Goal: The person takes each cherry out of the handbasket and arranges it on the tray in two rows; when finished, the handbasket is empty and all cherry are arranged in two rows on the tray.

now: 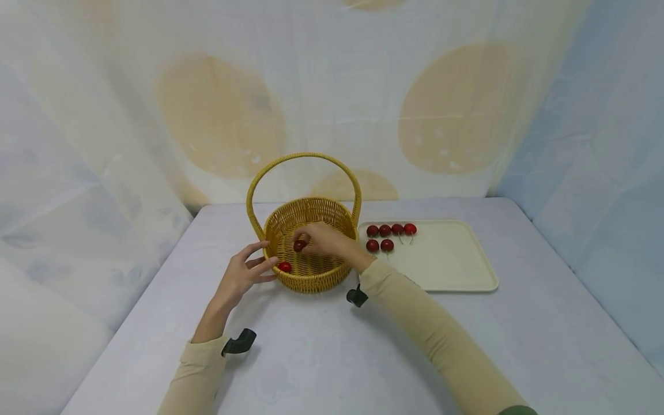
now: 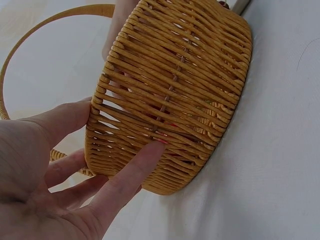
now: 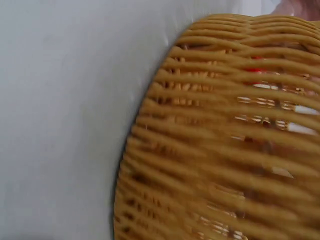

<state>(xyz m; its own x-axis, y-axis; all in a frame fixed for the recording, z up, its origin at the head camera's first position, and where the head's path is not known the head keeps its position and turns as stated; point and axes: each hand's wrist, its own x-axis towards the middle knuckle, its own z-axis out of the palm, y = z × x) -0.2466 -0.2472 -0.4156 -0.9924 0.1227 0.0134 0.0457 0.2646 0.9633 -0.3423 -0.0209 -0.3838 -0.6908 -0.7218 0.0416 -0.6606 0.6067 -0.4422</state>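
Note:
In the head view, a round yellow-brown wicker basket (image 1: pixel 311 282) with a tall hoop handle stands on the table. My right hand (image 1: pixel 327 239) reaches inside over the near rim and pinches a dark red cherry (image 1: pixel 300 246) above the woven floor. A brighter red cherry (image 1: pixel 285 267) lies against the basket's left inner wall. At the left side my left hand (image 1: pixel 241 276) touches the rim and outer wall with spread fingers. Seen from the left wrist, one fingertip (image 2: pixel 156 148) presses the outer weave (image 2: pixel 170 100). The basket wall (image 3: pixel 200 150) fills much of the right wrist view.
Right of the basket lies a cream rectangular tray (image 1: pixel 446 259). Several cherries (image 1: pixel 387 245) sit in two rows at its left end, some with stems showing. A patterned cloth (image 1: pixel 342 104) hangs behind the table. Black wrist mounts (image 1: pixel 240 342) stick out below both forearms.

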